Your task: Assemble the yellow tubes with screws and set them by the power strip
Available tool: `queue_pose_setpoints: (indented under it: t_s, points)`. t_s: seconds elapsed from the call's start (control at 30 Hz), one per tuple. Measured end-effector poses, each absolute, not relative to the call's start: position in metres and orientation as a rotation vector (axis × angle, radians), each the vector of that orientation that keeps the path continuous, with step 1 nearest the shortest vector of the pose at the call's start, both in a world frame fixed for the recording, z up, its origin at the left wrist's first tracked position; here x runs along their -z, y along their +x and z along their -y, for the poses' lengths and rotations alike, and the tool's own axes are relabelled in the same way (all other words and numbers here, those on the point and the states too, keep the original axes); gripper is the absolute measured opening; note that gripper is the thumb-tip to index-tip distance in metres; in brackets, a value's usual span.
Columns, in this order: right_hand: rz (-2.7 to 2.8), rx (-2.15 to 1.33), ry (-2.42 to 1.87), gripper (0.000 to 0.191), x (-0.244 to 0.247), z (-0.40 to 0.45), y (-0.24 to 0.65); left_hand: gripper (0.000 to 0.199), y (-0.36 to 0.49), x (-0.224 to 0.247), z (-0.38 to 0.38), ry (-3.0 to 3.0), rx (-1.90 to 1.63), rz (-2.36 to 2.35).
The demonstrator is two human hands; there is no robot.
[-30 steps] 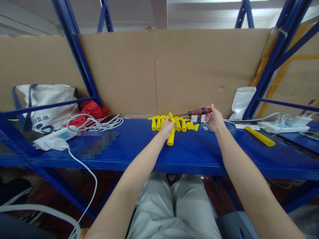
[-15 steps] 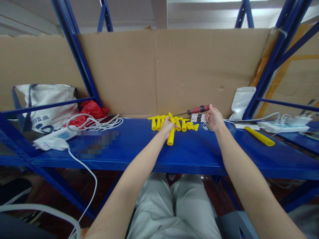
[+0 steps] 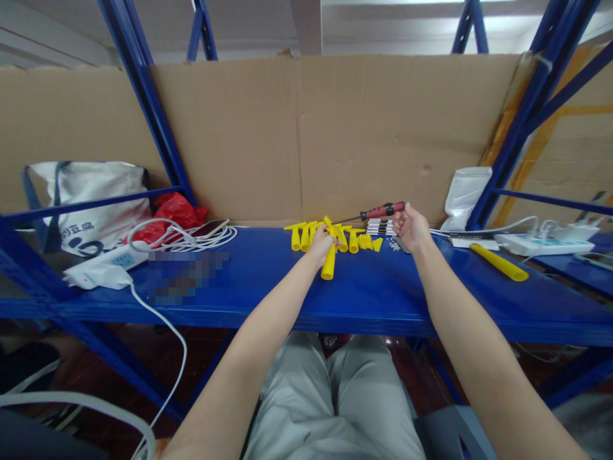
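The left hand (image 3: 324,246) grasps a yellow, tubular plastic piece (image 3: 328,269) above the blue metal shelf (image 3: 268,287); the tube's long axis runs fore-and-aft, with the wide end toward the person. The right hand (image 3: 412,229) pinches the rear end of a screwdriver with a dark red and black handle (image 3: 383,211) by the fingertips. The screwdriver lies crosswise to the tube — shaft pointing left and slightly down, toward the tube's far end. Tip contact cannot be confirmed. The tube lies left of the right hand — the left hand is nearer, being closed around it.
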State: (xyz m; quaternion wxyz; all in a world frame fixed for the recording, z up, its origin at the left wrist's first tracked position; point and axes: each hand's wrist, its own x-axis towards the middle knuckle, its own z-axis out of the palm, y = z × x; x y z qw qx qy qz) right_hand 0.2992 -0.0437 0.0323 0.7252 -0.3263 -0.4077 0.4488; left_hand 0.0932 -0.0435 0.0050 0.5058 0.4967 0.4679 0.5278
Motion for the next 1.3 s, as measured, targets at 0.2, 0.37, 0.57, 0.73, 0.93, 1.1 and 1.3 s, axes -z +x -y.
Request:
queue_pose_setpoints:
  t_s: [0.2,0.37,0.57,0.73,0.93,1.1,1.3]
  points:
    - [0.873,-0.984,-0.719,0.029,-0.032,0.044,0.300,0.062,0.093,-0.004,0.043,1.200,-1.266,-1.141]
    - [0.840,-1.019,-0.735,0.031,-0.032,0.042,0.303,0.062,0.093,-0.003,0.041,1.201,-1.284,-1.134]
    - [0.886,-1.051,-0.764,0.034,-0.031,0.040,0.305,0.056,0.093,-0.003,0.041,1.212,-1.289,-1.122]
    - [0.901,-1.032,-0.730,0.028,-0.032,0.045,0.301,0.058,0.092,-0.002,0.040,1.223,-1.293,-1.123]
    - [0.872,-1.002,-0.727,0.028,-0.034,0.049,0.297,0.058,0.092,-0.001,0.038,1.219,-1.302,-1.115]
    - [0.860,-0.954,-0.766,0.032,-0.035,0.049,0.297,0.061,0.092,-0.003,0.040,1.215,-1.295,-1.123]
    - [0.881,-0.945,-0.778,0.032,-0.035,0.050,0.295,0.064,0.092,-0.002,0.040,1.218,-1.291,-1.119]
